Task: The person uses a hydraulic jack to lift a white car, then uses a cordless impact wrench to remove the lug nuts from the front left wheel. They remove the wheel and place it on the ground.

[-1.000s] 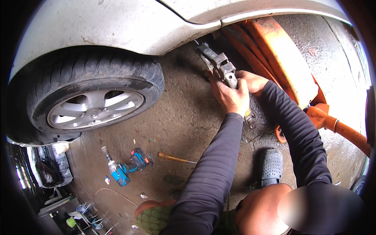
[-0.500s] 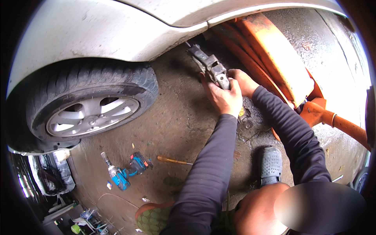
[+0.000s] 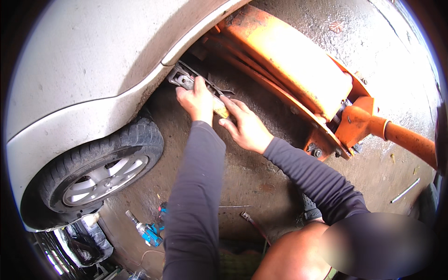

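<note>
A grey, worn metal scissor jack (image 3: pixel 183 80), folded flat, is held low beside the sill of a white car (image 3: pixel 93 70). My left hand (image 3: pixel 196 101) wraps around its body, with the thumb along the top. Behind it, my right hand (image 3: pixel 245 125) has thumb and fingers around the yellowish end (image 3: pixel 220 108) of the jack. A thin dark metal edge shows along the jack's far side. The fingertips under the jack are hidden.
An orange floor jack (image 3: pixel 289 60) reaches under the car, its handle (image 3: pixel 406 142) extending right. The car's wheel (image 3: pixel 107 179) is at left. A blue cordless impact wrench (image 3: pixel 148 232) and a metal rod (image 3: pixel 405 190) lie on the wet floor.
Both hands have carried the scissor jack leftward to the car's sill, turning it. My view has shifted right, and my left forearm now covers part of the impact wrench.
</note>
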A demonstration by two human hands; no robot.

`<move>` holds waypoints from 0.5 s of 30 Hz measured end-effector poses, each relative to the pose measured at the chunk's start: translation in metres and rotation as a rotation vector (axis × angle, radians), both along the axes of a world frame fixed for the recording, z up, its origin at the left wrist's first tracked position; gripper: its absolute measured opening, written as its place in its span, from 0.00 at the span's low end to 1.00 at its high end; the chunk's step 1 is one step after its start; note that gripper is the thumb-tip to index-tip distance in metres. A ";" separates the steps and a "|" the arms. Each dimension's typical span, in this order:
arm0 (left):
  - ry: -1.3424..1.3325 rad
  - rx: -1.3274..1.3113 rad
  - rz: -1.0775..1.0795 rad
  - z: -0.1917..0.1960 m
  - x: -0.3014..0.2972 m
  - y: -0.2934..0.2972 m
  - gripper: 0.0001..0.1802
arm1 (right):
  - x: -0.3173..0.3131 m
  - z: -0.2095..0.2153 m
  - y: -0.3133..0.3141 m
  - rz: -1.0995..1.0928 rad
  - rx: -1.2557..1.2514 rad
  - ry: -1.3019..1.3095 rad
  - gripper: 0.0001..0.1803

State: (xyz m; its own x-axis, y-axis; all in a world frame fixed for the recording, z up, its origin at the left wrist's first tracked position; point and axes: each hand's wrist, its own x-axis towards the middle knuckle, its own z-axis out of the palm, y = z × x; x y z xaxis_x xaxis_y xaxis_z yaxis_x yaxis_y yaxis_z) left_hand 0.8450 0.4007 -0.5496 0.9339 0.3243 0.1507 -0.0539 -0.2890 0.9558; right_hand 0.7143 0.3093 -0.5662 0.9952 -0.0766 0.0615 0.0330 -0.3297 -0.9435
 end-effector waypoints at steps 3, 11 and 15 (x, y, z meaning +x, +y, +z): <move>-0.049 0.222 -0.036 -0.010 0.030 0.023 0.15 | 0.023 -0.004 0.011 0.015 0.064 0.010 0.35; 0.024 0.290 -0.054 0.003 0.031 0.031 0.26 | 0.011 -0.017 0.012 -0.116 1.023 0.542 0.38; -0.068 0.022 -0.120 0.027 0.046 0.015 0.33 | -0.017 -0.044 -0.005 0.299 1.876 0.767 0.24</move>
